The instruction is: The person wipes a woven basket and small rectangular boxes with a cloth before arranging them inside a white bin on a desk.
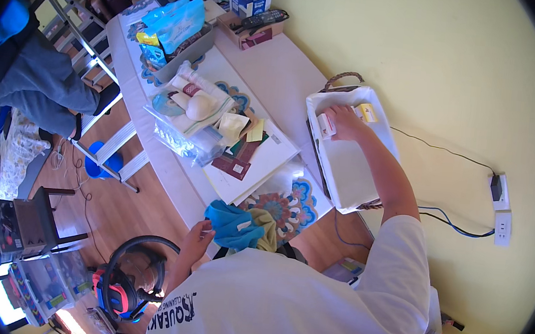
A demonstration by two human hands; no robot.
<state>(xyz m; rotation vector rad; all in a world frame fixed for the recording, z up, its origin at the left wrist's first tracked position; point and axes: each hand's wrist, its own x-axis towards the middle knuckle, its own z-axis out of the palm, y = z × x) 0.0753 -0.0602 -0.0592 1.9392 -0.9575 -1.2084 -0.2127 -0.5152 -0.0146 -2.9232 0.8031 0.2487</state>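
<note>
My right hand [346,122] reaches into a white-lined basket [345,203] with rope handles, its fingers and thumb around a small white box [326,126]. Beside that hand, a yellow and white box [366,113] lies in the same basket. My left hand [200,236] is low in front of my body with bent, parted fingers, at the edge of a blue cloth [235,225]; no object shows in its grasp. An olive cloth [266,227] is bunched against the blue one, over the table's near end. The underside of my right hand is hidden.
The long table [174,177] holds papers [252,170], bagged items [196,104], a grey bin [189,55] of packets and a box with remotes [261,31]. Left, another person [39,77] stands on a metal stepladder [118,140]. A vacuum cleaner [123,288] and cords lie on the floor.
</note>
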